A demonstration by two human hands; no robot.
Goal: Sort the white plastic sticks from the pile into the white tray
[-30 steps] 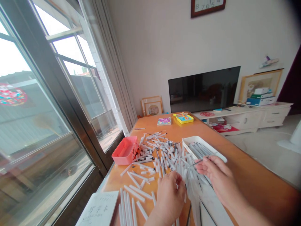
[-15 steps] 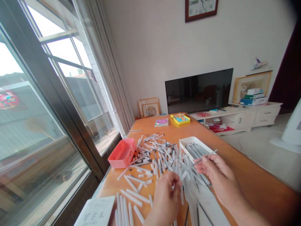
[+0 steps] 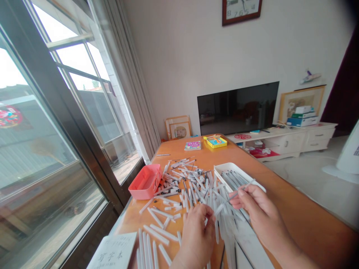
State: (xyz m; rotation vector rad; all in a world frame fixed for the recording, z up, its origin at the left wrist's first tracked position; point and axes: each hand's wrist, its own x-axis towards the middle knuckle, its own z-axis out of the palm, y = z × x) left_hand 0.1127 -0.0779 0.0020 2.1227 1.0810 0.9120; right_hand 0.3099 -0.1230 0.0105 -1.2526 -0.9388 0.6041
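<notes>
My right hand (image 3: 259,209) pinches a thin grey pen refill (image 3: 233,196) between thumb and fingers, slanting down to the left. My left hand (image 3: 196,231) is closed around a whitish translucent pen piece (image 3: 218,210), most of it hidden by the fingers. The refill's lower end meets or nearly meets that piece; whether it sits inside I cannot tell. Beneath and beyond both hands spreads a heap of white pen barrels and parts (image 3: 196,183). Just past my right hand stands a white tray (image 3: 224,166) with several grey refills (image 3: 234,178) in it.
A pink-red bin (image 3: 144,192) stands left of the heap. Loose white barrels (image 3: 148,246) and a notebook (image 3: 112,250) lie at the near left. On the table's far end are a colourful booklet (image 3: 193,145) and a yellow box (image 3: 220,145). A window lines the left side.
My right hand has shifted slightly left and down, bringing the refill's lower end to the piece in my left hand. The left hand has barely moved.
</notes>
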